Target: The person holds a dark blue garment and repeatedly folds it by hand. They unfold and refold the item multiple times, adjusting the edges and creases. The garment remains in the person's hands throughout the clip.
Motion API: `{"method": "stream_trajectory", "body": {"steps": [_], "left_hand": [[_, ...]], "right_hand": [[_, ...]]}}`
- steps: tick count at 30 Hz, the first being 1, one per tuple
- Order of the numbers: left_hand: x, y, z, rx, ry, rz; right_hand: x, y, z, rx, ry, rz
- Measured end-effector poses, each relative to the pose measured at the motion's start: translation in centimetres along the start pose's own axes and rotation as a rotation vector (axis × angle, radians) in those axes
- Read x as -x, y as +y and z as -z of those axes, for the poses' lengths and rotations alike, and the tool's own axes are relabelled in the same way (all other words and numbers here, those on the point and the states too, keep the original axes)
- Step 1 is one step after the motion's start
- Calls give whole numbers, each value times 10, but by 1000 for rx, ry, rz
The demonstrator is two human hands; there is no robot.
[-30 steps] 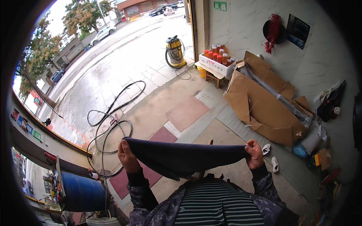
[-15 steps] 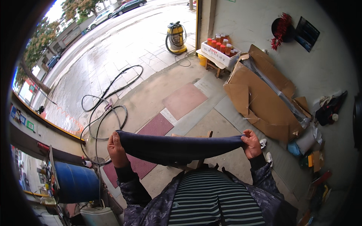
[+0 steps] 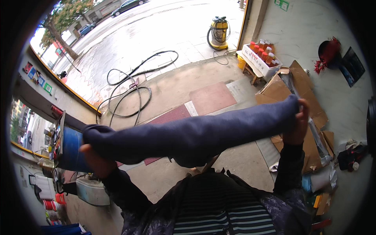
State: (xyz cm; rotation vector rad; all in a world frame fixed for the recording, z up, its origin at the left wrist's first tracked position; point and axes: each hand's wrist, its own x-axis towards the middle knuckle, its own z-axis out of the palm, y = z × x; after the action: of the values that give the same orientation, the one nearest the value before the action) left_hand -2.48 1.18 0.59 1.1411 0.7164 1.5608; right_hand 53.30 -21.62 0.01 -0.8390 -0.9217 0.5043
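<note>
So the person's got a dark blue cloth (image 3: 196, 133) stretched out in midair over the concrete floor (image 3: 246, 162), right in front of the torso. Right hand (image 3: 296, 125) is gripping one end, fingers curled in; left hand (image 3: 98, 161), kinda blurry, has the other, near a blue drum (image 3: 72, 149) in view.

The left hand (image 3: 98, 161) grips the left end of the dark cloth (image 3: 192, 135), partly hidden by it and blurred. The right hand (image 3: 297, 127) clasps the cloth's right end with bent fingers (image 3: 303, 110). The left forearm (image 3: 127, 192) slants outward below the cloth; the right forearm (image 3: 289, 168) stands steeper beneath its right end.
</note>
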Motion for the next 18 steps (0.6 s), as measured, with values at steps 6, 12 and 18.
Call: {"method": "stream_trajectory", "body": {"steps": [6,12,18], "left_hand": [[63,-100,0,13,-154,482],[73,-101,-4,-28,-27,486],[22,-58,-48,-79,-20,138]], "right_hand": [[77,85,38,-251,138,-629],[91,107,78,-196,225,-639],[10,80,34,-258,214,-401]]}}
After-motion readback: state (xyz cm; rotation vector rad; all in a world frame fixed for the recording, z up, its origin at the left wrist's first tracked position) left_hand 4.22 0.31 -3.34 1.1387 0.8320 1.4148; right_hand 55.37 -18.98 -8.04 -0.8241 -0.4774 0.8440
